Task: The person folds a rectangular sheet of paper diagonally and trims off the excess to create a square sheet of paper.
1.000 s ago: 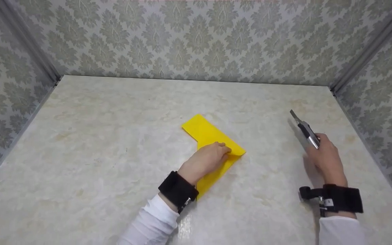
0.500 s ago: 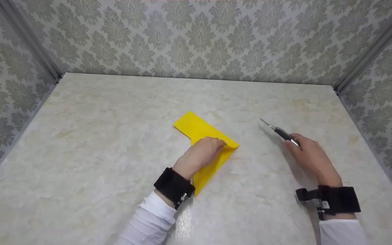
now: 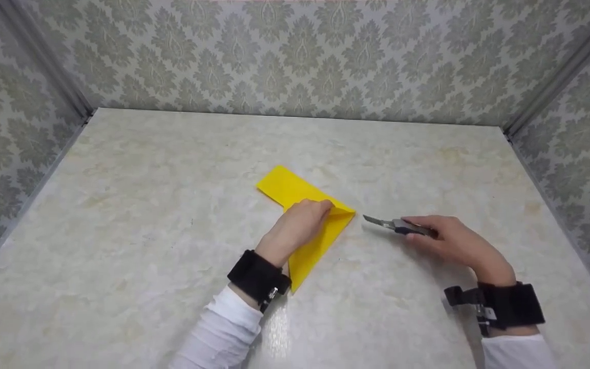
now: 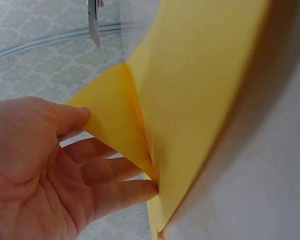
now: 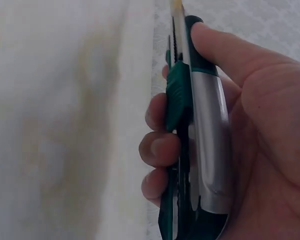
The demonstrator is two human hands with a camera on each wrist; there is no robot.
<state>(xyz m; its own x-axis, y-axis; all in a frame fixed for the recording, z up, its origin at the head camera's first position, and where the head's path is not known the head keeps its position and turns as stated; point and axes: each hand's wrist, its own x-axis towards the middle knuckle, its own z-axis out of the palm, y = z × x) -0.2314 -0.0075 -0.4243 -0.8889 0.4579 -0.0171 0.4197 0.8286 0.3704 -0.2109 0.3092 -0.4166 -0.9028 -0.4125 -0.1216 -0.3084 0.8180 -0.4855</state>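
Observation:
A folded piece of yellow paper [image 3: 315, 256] lies on the table in the head view. My left hand [image 3: 297, 223] rests over it. In the left wrist view, the left thumb and fingers pinch a raised flap [image 4: 110, 110] of the paper, lifted from the layer beneath. My right hand [image 3: 456, 241] grips a utility knife [image 3: 402, 226], its blade extended and pointing left, the tip just right of the paper's right corner. The right wrist view shows the knife's silver and green handle [image 5: 210, 135], fingers wrapped round it and thumb along the top.
The pale marbled table [image 3: 172, 287] is bounded by patterned wall panels [image 3: 274, 56] at the back and both sides. Each wrist carries a black strap [image 3: 512, 306] with a camera mount.
My right hand has moved left, swinging the knife from pointing away to pointing left, its blade now near the paper's corner. The left hand keeps pinching the flap; both appear slightly farther left and up.

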